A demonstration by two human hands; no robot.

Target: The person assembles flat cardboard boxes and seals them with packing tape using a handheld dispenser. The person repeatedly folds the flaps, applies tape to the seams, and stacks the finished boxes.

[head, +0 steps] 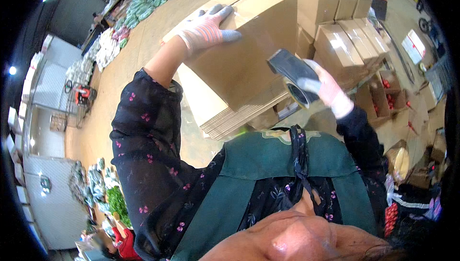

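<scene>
My left hand (pixel 208 31), in a striped knit glove with grey fingertips, lies spread on the top edge of a brown cardboard box (pixel 251 49). The box's flaps meet in a seam along its top. It stands on a stack of flattened cardboard sheets (pixel 230 120). Gloved as well, my right hand (pixel 329 90) grips a dark packing tape dispenser (pixel 293 65) beside the box's near right side. A roll of tape (pixel 297 94) sits in the dispenser's lower end. Whether tape runs from it to the box cannot be told.
Taped cartons (pixel 345 38) are stacked to the right. Nearer stands an open divided carton (pixel 377 99) holding red items. Green bagged bundles (pixel 154 0) lie at the far left, with a red wheeled machine (pixel 83 95) lower down. A person in red (pixel 125 245) is at bottom left.
</scene>
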